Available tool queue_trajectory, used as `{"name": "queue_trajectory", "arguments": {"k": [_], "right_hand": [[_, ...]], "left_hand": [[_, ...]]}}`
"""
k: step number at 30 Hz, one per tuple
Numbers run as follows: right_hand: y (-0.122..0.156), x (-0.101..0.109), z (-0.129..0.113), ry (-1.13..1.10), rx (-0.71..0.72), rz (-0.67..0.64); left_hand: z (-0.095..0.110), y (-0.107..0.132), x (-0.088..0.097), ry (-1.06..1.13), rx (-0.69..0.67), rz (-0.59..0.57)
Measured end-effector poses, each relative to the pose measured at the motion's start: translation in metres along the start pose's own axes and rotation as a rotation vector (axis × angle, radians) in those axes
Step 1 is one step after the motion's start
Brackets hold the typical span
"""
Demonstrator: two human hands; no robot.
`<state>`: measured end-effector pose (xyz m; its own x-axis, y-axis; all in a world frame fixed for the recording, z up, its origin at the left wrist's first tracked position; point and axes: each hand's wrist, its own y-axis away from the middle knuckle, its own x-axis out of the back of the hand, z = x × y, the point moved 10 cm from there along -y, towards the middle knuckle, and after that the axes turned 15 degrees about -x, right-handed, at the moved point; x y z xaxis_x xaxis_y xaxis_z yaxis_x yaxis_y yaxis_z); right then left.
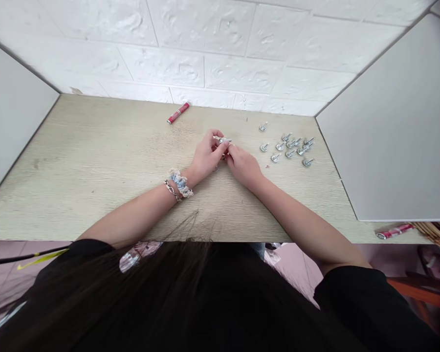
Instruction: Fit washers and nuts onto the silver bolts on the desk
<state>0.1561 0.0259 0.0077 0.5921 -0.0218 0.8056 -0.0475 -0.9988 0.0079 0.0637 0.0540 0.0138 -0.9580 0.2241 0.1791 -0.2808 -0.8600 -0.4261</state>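
Note:
My left hand (pixel 207 155) is closed, with a small silver bolt (pixel 226 140) between thumb and fingers, its thin shank pointing right. My right hand (pixel 244 165) meets it at the fingertips over the middle of the table. Its fingers are pinched together; what lies between them is too small and hidden to name. A bit of metal also shows below the joined fingertips. To the right, several similar silver bolts with washers (pixel 291 144) lie loosely grouped, their shanks tilted up.
The wooden table (pixel 106 142) meets a white brick-patterned wall (pixel 227 73) at the back. A red tube (pixel 178 113) lies near that wall. White panels (pixel 396 122) stand on both sides. Another red tube (pixel 394 231) and a woven item (pixel 438 232) sit at the front right.

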Motion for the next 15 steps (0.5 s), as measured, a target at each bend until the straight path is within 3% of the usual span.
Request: {"name": "queue_trajectory", "arguments": {"k": [8,15], "right_hand": [[0.000,0.023,0.013,-0.489,-0.052,0.028],[-0.005,0.019,0.020,-0.580,-0.163,-0.050]], "left_hand": [[0.003,0.001,-0.006,-0.034,-0.007,-0.063],[0.005,0.005,-0.022,-0.121,-0.093,-0.232]]}}
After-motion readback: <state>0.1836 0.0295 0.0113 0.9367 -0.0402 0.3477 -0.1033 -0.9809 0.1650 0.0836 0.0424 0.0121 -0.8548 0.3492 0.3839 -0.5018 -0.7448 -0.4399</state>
